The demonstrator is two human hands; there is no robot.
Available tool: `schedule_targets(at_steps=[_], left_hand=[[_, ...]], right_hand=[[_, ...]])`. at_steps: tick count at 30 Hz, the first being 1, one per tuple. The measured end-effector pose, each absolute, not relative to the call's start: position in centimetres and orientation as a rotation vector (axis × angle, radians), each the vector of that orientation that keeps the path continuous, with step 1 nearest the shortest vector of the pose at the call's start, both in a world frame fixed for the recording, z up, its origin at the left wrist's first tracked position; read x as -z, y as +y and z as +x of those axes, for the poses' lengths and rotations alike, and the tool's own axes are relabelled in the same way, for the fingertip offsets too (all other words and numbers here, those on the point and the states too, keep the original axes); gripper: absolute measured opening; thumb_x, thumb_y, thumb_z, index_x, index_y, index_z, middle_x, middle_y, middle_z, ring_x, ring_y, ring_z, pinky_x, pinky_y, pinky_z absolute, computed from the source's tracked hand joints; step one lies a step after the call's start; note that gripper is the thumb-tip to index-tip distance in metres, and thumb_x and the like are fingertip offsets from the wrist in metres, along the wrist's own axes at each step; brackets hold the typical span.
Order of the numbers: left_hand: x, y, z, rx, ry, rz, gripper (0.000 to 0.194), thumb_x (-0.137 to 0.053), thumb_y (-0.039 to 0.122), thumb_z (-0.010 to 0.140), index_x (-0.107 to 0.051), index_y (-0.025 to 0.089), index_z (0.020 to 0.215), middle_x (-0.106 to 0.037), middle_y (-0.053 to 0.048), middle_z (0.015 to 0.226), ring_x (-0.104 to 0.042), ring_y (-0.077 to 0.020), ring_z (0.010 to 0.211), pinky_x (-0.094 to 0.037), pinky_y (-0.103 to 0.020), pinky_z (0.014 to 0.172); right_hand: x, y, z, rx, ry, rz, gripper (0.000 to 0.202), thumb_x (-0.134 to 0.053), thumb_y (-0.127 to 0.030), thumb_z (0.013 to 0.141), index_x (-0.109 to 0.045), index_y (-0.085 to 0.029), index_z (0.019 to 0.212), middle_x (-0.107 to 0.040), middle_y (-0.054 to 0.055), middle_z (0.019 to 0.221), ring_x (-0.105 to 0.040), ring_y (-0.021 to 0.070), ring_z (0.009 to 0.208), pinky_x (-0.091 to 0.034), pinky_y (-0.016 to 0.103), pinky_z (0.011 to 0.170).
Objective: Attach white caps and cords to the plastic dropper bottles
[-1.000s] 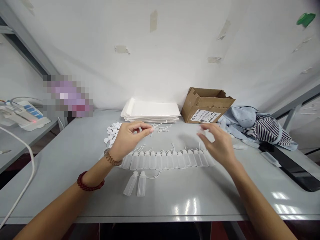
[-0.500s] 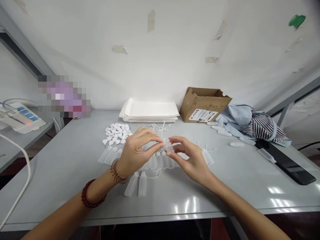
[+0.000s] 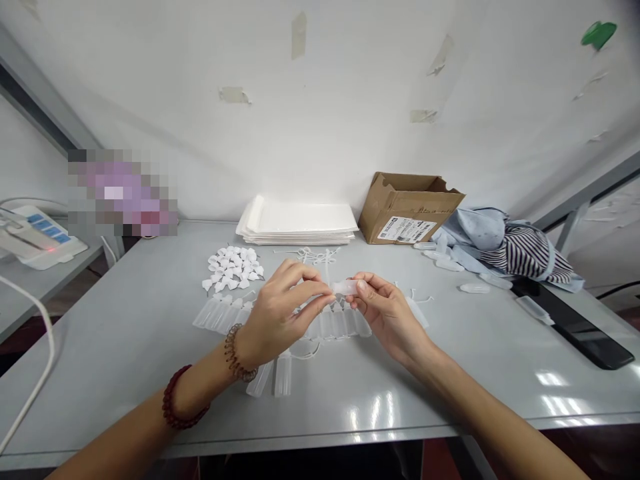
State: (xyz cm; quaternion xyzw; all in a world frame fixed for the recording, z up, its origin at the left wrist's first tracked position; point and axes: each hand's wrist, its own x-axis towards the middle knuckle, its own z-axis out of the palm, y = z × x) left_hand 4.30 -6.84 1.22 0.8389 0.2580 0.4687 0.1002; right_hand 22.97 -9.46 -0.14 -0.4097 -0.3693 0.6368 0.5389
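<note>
At the far edge of the glossy grey table (image 3: 480, 333), flat white packets (image 3: 305, 220) lie stacked left of an open brown cardboard box (image 3: 413, 207). To the right sit a bundle of light-blue and striped cloth (image 3: 525, 253) and, nearer, a flat black slab (image 3: 580, 329).

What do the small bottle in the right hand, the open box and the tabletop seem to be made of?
Small bottle: probably plastic, frosted, since it looks cloudy and translucent.
Open box: cardboard, by its plain brown, matt walls and rough, notched top edge.
Tabletop: smooth, glossy grey, with bright light reflections; coated metal or laminate, I can't tell which.
</note>
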Motion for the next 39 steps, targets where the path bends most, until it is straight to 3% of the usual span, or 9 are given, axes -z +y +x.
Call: schedule_targets(at_steps=[17,23,27,30,33,36,39], left_hand=[[-1.8,-7.3,4.3,-1.226,0.794,2.206,0.007,-0.055,0.011,0.085,-0.06,0.015,0.082,-0.062,-0.005,0.086,-0.058,-0.0162,0.087,-0.047,-0.031,0.077],[-1.9,-7.6,4.4,-1.104,0.839,2.003,0.006,-0.056,0.014,0.084,-0.058,0.017,0.079,-0.062,-0.004,0.084,-0.057,-0.0163,0.084,-0.046,-0.032,0.075],[-1.8,-7.8,4.3,-1.075,0.888,1.919,0.004,-0.059,0.016,0.082,-0.057,0.019,0.084,-0.063,-0.003,0.089,-0.056,-0.0164,0.084,-0.045,-0.033,0.075],[-1.7,-7.8,4.3,-1.082,0.926,1.879,0.022,-0.062,0.019,0.08,-0.052,0.021,0.1,-0.063,-0.001,0.091,-0.055,-0.0155,0.084,-0.044,-0.032,0.076],[-1.8,-7.8,4.5,-1.055,0.985,1.818,0.046,-0.064,0.022,0.08,-0.04,0.023,0.119,-0.062,0.0,0.089,-0.053,-0.0148,0.082,-0.043,-0.031,0.075],[-1.6,-7.9,4.8,-1.043,1.022,1.762,0.06,-0.064,0.024,0.08,-0.03,0.022,0.129,-0.061,0.001,0.085,-0.053,-0.0151,0.082,-0.043,-0.031,0.075],[-1.3,-8.2,5.0,-1.11,1.007,1.774,0.066,-0.064,0.022,0.079,-0.025,0.022,0.133,-0.061,0.002,0.084,-0.054,-0.0151,0.083,-0.043,-0.032,0.078]], right_hand=[[0.3,-10.8,22.0,-1.573,-1.01,-0.936,0.021,-0.073,-0.028,0.074,-0.055,-0.019,0.08,-0.065,-0.001,0.077,-0.061,0.0113,0.074,-0.045,0.027,0.075],[1.1,-11.2,21.6,-1.16,-1.266,-1.045,0.022,-0.074,-0.023,0.072,-0.055,-0.022,0.082,-0.059,-0.003,0.079,-0.056,0.0097,0.071,-0.046,0.024,0.067],[1.5,-11.3,21.6,-0.739,-1.522,-1.029,0.032,-0.07,-0.016,0.077,-0.054,-0.027,0.103,-0.061,-0.003,0.084,-0.057,0.0111,0.074,-0.048,0.026,0.069],[1.5,-11.4,21.7,-0.493,-1.674,-1.008,0.043,-0.067,-0.014,0.079,-0.053,-0.028,0.117,-0.064,-0.001,0.087,-0.058,0.0123,0.074,-0.05,0.027,0.067],[1.4,-11.4,21.7,-0.392,-1.769,-0.997,0.039,-0.064,-0.012,0.082,-0.057,-0.028,0.117,-0.068,0.001,0.093,-0.058,0.0124,0.073,-0.051,0.027,0.068],[1.4,-11.5,21.7,-0.435,-1.763,-0.998,0.038,-0.063,-0.011,0.082,-0.06,-0.028,0.116,-0.07,0.002,0.098,-0.06,0.0131,0.073,-0.051,0.029,0.069],[1.3,-11.5,21.7,-0.683,-1.608,-1.05,0.033,-0.066,-0.018,0.08,-0.064,-0.027,0.111,-0.071,0.003,0.097,-0.062,0.0149,0.077,-0.051,0.031,0.072]])
